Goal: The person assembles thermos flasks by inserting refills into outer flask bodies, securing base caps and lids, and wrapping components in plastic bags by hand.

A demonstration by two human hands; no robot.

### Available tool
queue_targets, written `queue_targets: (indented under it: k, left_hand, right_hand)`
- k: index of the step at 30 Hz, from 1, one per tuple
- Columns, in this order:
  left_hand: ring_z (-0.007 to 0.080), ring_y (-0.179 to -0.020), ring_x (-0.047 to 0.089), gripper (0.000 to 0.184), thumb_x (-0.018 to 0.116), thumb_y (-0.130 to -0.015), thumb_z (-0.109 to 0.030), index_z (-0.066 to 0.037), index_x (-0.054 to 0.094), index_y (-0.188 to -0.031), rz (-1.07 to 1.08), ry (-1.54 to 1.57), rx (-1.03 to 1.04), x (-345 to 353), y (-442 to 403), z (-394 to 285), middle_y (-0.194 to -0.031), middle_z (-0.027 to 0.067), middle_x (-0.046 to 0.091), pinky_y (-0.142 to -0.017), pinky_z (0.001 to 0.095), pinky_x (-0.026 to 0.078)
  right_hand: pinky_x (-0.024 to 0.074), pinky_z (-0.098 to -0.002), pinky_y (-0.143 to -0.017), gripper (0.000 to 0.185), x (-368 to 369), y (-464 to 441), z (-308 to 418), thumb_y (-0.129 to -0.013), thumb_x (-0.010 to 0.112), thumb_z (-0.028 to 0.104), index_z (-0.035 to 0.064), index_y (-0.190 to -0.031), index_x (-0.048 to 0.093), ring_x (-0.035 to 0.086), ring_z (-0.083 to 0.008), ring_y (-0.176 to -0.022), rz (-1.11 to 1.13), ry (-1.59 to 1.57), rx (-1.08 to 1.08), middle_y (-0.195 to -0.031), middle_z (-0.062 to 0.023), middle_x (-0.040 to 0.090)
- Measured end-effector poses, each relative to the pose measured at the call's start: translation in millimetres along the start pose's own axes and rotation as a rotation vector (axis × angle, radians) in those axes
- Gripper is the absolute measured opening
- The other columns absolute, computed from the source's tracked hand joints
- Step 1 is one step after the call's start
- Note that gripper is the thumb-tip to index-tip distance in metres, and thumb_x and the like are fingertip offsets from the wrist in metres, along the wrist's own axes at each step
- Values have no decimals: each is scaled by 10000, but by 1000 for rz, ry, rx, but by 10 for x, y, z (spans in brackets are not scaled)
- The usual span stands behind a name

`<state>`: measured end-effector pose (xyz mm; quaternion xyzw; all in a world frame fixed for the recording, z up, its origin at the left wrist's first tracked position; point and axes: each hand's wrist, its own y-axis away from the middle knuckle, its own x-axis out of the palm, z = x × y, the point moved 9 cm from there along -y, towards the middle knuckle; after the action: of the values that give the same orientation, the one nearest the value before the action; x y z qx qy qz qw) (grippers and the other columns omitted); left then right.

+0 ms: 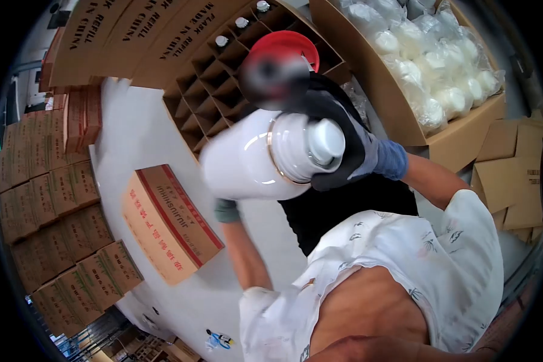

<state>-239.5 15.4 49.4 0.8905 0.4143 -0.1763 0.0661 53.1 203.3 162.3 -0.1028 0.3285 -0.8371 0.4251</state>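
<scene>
A glossy white bottle (pixel 244 158) is held in the air, tipped nearly onto its side, its base toward the left of the view and its neck toward the right. A thin gold-coloured band rings the shoulder, and a smooth white cap (pixel 327 140) tops it. The far end is blurred.

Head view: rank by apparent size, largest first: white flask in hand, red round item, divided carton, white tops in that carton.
1. Divided carton
2. White flask, enlarged by being near the camera
3. Red round item, partly hidden
4. White tops: look alike, not ranked among themselves
</scene>
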Motion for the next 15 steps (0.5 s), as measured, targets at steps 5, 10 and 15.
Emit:
queue_targets:
  k: [5,10,15]
  left_hand:
    - [247,-979,606,406,644,-808,-180,-32,573,-1180,719,-475,263,747,-361,-1150,-1090,126,625,-885,338,470]
    - [341,-756,598,247,588,-826,-290,-67,664,-901,1132,-966,442,2138,454,-854,-809,167,635,-715,423,474]
    - [325,-766,598,244,617,-798,-303,-77,646,-884,1077,-795,433,2034,407,-913,-794,138,634,-702,410,473]
  right_hand:
    - [369,-448,-1010,626,157,795,-283,-728,738,244,45,-1264,482,472,-367,-1183,452,190,93,-1265,-188,489]
    - [468,-413,-866,247,-503,280,-1206,-813,656,194,83,-1029,613,581,-330,-997,109,332,212,-1067,-133,600]
    - [488,-415,-727,321,83,-535,-2764,-747,690,200,50,-1012,591,594,-342,-874,349,834,-11,-953,-159,591]
